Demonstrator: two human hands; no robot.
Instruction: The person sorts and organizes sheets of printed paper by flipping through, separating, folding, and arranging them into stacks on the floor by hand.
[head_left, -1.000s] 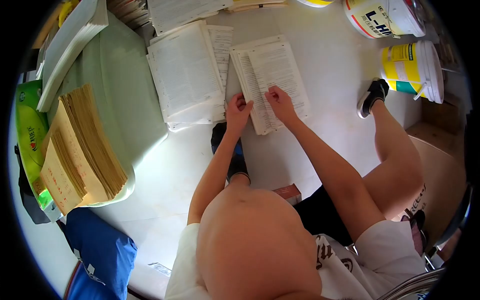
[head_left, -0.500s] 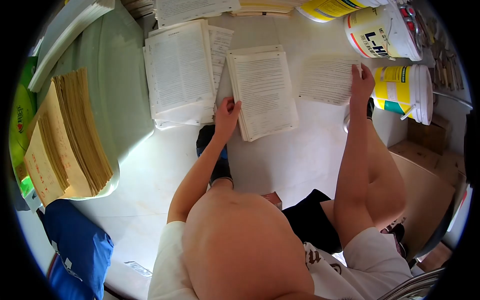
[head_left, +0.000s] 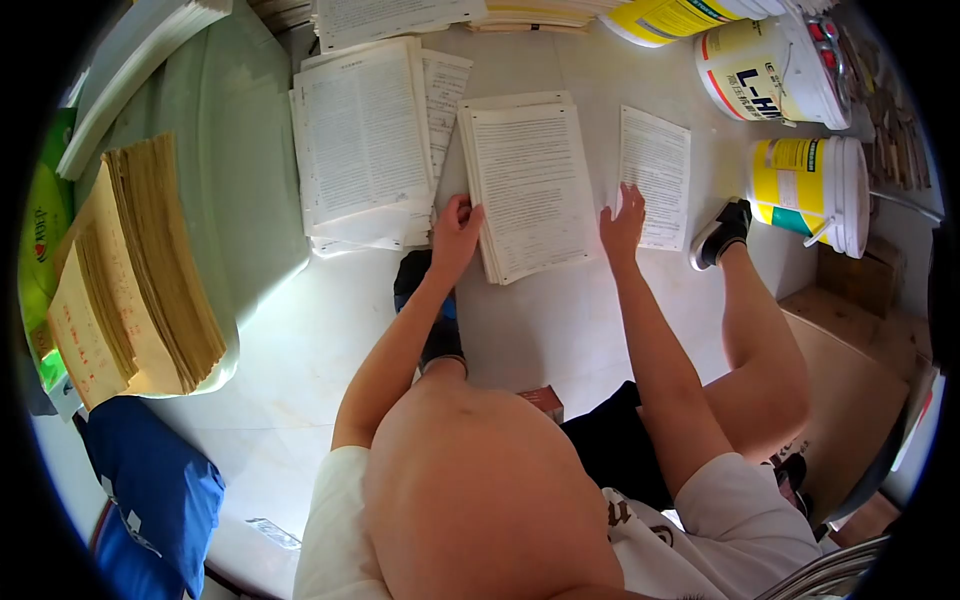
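In the head view, a stack of printed sheets (head_left: pixel 530 190) lies on the pale floor between my hands. My left hand (head_left: pixel 458 235) grips the stack's left edge with curled fingers. To the right, a separate printed sheet (head_left: pixel 660 175) lies on the floor. My right hand (head_left: pixel 624 222) is at that sheet's lower left side, fingers apart and fingertips over its edge, with nothing gripped. Left of the middle stack is a wider pile of printed papers (head_left: pixel 362 140), its sheets unevenly layered.
Yellow-and-white buckets (head_left: pixel 805 190) stand along the right, beside cardboard boxes (head_left: pixel 850 345). At the left, a pale green surface (head_left: pixel 235 150) bears a thick bundle of brown-edged papers (head_left: pixel 165 270). My shoe (head_left: pixel 722 235) rests right of the single sheet. More papers (head_left: pixel 395 22) lie at the far side.
The single sheet, blurred in my right hand before, now lies turned on the floor. My right hand has let go of its right edge and moved left and nearer. My left hand has stayed put.
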